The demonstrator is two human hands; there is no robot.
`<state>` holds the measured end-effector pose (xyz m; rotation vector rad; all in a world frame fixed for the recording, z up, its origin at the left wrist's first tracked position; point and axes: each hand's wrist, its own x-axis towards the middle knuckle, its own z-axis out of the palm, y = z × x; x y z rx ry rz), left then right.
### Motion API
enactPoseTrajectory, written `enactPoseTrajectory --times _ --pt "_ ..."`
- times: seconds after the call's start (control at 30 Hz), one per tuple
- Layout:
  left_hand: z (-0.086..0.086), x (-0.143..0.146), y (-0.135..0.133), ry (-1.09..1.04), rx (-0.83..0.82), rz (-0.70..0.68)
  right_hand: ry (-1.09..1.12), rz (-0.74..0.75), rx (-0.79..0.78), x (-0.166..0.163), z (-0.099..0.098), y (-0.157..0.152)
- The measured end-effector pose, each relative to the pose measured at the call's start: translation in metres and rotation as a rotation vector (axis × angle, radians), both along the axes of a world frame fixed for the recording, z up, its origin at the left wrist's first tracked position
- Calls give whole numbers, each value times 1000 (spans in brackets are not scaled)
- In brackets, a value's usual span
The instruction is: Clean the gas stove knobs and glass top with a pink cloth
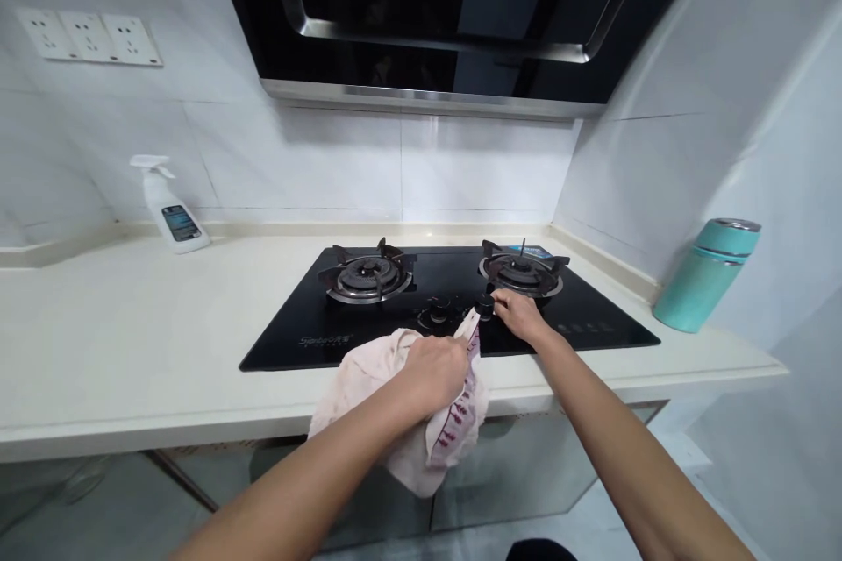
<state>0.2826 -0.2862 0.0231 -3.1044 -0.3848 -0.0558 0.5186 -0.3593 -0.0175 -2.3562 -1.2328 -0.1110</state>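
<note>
My left hand is closed around a pale pink cloth with a purple patterned border, which hangs over the counter's front edge. A corner of the cloth reaches up against the right stove knob. At that same knob, the fingers of my right hand are closed on its right side. Left of it stands the other black knob, with neither hand on it. Both knobs sit on a black glass gas stove with two burners.
The left burner and right burner carry dark pan supports. A white spray bottle stands at the back left, a turquoise tumbler at the right. Overhead hangs a black range hood. Cabinet doors lie below the counter.
</note>
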Motion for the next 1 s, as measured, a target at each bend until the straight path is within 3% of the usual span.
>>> enactPoseTrajectory --times 0.17,0.37,0.47,0.8,0.9,1.0 --pt "2 31 2 27 27 6 6 -182 -11 13 2 9" --pt "8 71 4 68 -37 60 12 -405 -36 18 2 -6" --pt "9 61 3 52 -55 54 -31 -340 -46 12 2 -10" --pt "0 -12 0 -38 -32 -38 -60 -7 -35 3 0 -5" --pt "-1 -18 1 -49 -28 -21 -52 1 7 5 -1 -7" --pt "-3 -18 2 -66 -26 -12 -107 -113 153 -5 1 -12"
